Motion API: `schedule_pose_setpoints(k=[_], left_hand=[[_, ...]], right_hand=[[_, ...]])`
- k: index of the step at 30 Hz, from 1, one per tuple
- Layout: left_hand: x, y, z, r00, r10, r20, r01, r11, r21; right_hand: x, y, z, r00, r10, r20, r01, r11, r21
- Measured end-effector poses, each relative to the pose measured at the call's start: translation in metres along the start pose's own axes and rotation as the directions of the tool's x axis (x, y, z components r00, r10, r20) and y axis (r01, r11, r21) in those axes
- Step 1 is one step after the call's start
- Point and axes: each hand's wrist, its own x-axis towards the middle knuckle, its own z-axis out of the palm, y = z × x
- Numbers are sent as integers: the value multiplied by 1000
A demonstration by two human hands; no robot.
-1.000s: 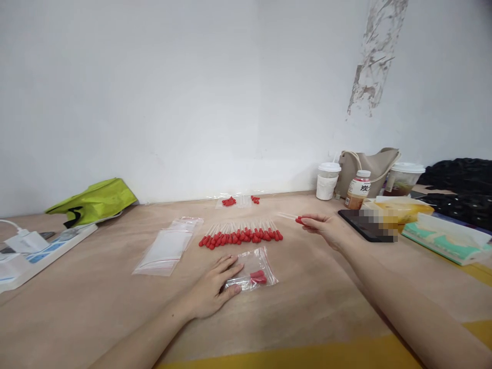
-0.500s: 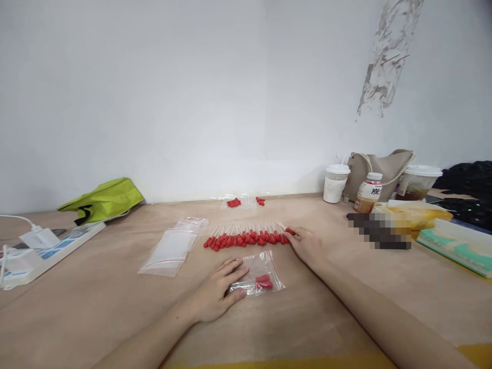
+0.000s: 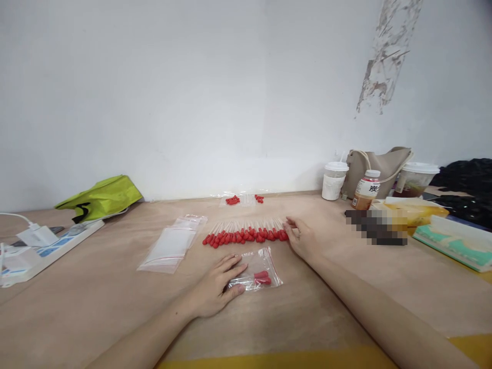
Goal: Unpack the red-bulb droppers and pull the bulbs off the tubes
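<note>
Fingers [image 3: 235, 269] of left hand [image 3: 211, 292] lie spread on clear zip bag [image 3: 254, 261]; red-tipped pieces [image 3: 262, 278] inside, just right of fingertips. Right hand [image 3: 302, 240] has fingers bent at right end of row of red-headed sticks [image 3: 234, 237]; cannot tell if pinching one. Row lies just beyond left fingertips, red ends nearer. Stack of flat zip bags [image 3: 165, 251] sits left of left fingers, apart. Farther past fingers: clear plastic [image 3: 248, 201] with red bits [image 3: 232, 200], near wall [image 3: 192, 102]. Right of right fingers and beyond: pixelated dark object [image 3: 374, 226], lidded cup [image 3: 333, 185], bottle [image 3: 365, 197], green-and-white pack [image 3: 449, 245]. Well left of left fingers: power strip [image 3: 61, 249], lime-green bag [image 3: 105, 197] beyond.
</note>
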Motion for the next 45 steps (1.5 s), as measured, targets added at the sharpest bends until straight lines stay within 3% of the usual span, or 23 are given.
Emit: schedule_pose_setpoints(k=[3, 5, 6, 8, 10, 11, 13, 15, 20, 25, 30, 36, 40, 43, 45], left_hand=[[0, 0, -1, 1000, -5, 9, 5, 1000, -6], [0, 0, 0, 1000, -9, 10, 9, 1000, -13], [0, -1, 0, 1000, -8, 10, 8, 1000, -17], [-1, -1, 1, 1000, -5, 4, 5, 1000, -21], [-1, -1, 1, 1000, 2, -7, -2, 1000, -20], [-1, -1, 1, 1000, 5, -13, -5, 1000, -17], [-1, -1, 0, 1000, 8, -20, -8, 1000, -11], [-1, 0, 0, 1000, 7, -13, -7, 1000, -4], [0, 4, -1, 1000, -16, 22, 16, 1000, 14], [1, 3, 0, 999, -25, 43, 24, 999, 34], [0, 1, 0, 998, -10, 56, 9, 1000, 24], [-1, 0, 0, 1000, 13, 22, -14, 1000, 3], [-1, -1, 1, 1000, 14, 15, -14, 1000, -3], [-1, 0, 0, 1000, 11, 27, -10, 1000, -3], [-1, 0, 0, 999, 3, 32, -3, 1000, 0]], right_hand=[[2, 1, -7, 986, 73, -148, -73, 997, 4], [2, -2, -14, 984, 111, -140, -114, 993, -10], [2, -5, -18, 990, 124, -65, -125, 992, -11], [-1, -15, -25, 968, 105, 229, -108, 994, 1], [-6, -28, -29, 836, -4, 549, -31, 998, 54], [-9, -34, -30, 763, -72, 642, 14, 995, 94], [-16, -46, -29, 677, -183, 713, 77, 981, 179], [-23, -54, -26, 654, -251, 714, 97, 964, 249], [-28, -61, -21, 653, -265, 710, 90, 957, 274], [-29, -71, -23, 584, -265, 768, 96, 961, 259], [-34, -82, -24, 657, -217, 722, 94, 974, 207], [-38, -83, -24, 724, -270, 635, 179, 962, 205], [-38, -82, -23, 676, -325, 661, 202, 945, 257], [-39, -80, -20, 645, -241, 725, 75, 964, 254], [-40, -79, -19, 664, -188, 724, 20, 972, 233]])
